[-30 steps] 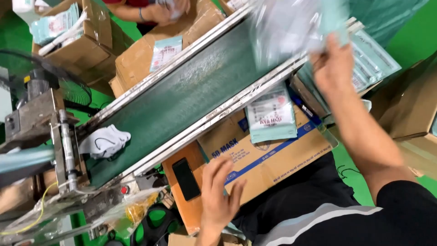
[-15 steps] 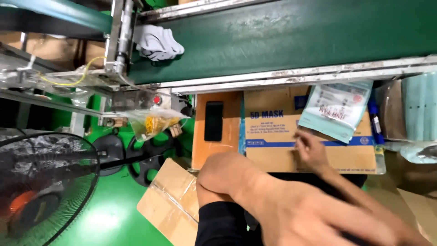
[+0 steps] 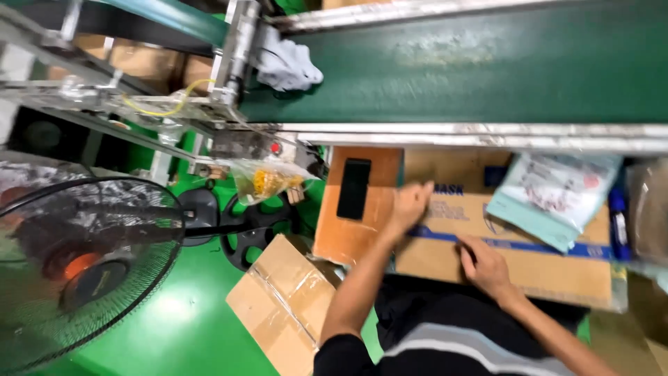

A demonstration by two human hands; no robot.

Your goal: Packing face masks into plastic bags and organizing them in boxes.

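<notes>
From the single camera on my head, the view drops steeply onto my lap and the cardboard box (image 3: 501, 244) across it, close enough that my forearms fill the lower frame. My left hand (image 3: 409, 205) and right hand (image 3: 485, 266) lie flat on the box near the centre. Beyond my fingers, the green conveyor belt (image 3: 487, 63) crosses the top of the frame, slightly tilted. Out past my left hand, the frame reaches a black floor fan (image 3: 76, 257) and the green floor (image 3: 181, 334). Past my right hand, a pale packet (image 3: 550, 198) sits near the edge. No second view overlaps this one.
</notes>
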